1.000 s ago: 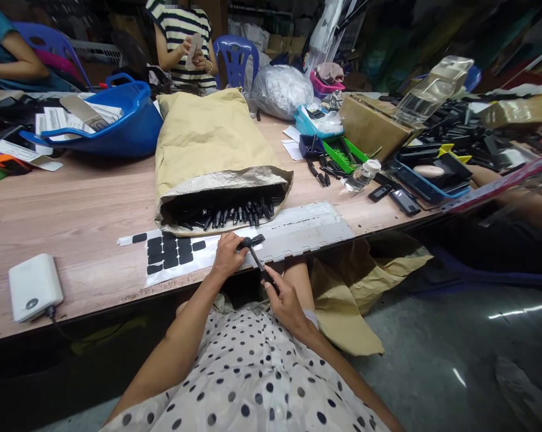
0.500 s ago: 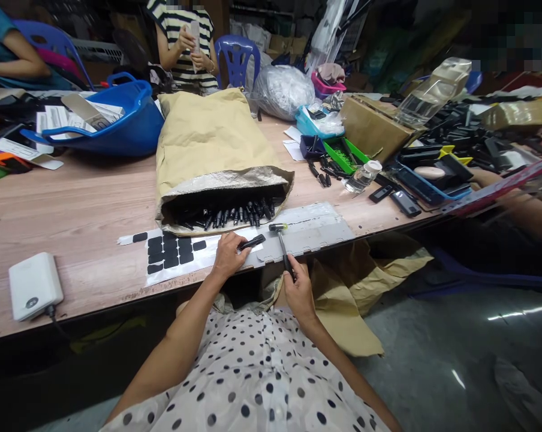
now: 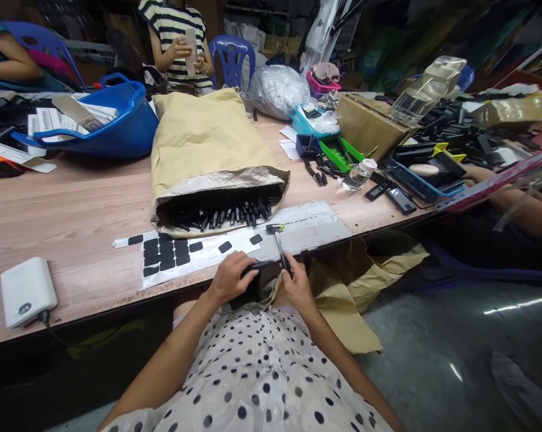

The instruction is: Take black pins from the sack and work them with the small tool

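Observation:
My left hand (image 3: 232, 277) is closed around a slim black pen-like piece (image 3: 258, 266), its tip pointing right, just over the table's front edge. In my right hand (image 3: 297, 279) is a small hammer (image 3: 279, 245), gripped by its black handle, head up over a grey board (image 3: 318, 223). Left of the board lies a white sheet (image 3: 203, 259) with rounded black stickers (image 3: 166, 252) in rows and a few apart. Behind it, a large tan paper sack (image 3: 208, 132) lies with its mouth towards me, and several black pieces (image 3: 235, 215) like the held one show inside.
A blue basin (image 3: 127, 126) of white boxes stands at left, a white power bank (image 3: 28, 294) at the front left. A green tray (image 3: 358, 155), a small bottle (image 3: 360, 175) and a carton (image 3: 361, 123) are at right. Other people sit across and at right.
My left hand has drawn the black piece down from over the sheet to the table edge, uncovering two loose stickers. My right hand still holds the hammer; the view has shifted slightly.

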### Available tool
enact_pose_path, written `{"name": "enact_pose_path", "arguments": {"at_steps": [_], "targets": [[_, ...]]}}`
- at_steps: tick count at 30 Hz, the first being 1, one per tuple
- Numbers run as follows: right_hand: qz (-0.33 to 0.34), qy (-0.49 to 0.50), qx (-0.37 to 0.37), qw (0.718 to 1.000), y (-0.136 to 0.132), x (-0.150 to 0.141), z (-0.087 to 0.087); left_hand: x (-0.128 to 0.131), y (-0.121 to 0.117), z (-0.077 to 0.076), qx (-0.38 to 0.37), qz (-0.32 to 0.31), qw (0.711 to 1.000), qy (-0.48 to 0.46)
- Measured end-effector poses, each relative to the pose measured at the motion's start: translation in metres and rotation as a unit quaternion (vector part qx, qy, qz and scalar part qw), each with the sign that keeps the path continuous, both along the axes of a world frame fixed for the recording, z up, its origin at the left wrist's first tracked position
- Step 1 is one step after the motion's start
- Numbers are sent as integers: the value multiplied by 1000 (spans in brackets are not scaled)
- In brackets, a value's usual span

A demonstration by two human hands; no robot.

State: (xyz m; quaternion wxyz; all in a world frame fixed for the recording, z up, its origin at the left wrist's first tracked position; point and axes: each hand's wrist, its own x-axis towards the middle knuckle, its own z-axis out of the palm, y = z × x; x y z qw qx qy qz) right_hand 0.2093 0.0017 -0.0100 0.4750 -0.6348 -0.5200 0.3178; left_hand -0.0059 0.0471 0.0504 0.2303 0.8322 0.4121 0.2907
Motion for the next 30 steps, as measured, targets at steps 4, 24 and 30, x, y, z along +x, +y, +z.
{"name": "enact_pose_path", "arguments": {"at_steps": [4,24,30], "targets": [[3,-1,-6,1000,0,0,1,4,-42,-10,-79,-61,995,15],[-1,-48,-6,999,-2,-5,22,19,-41,-22,-361,35,894,265],[6,-55,7,998,-2,-4,20,25,-28,-2,-319,40,919,230]]}}
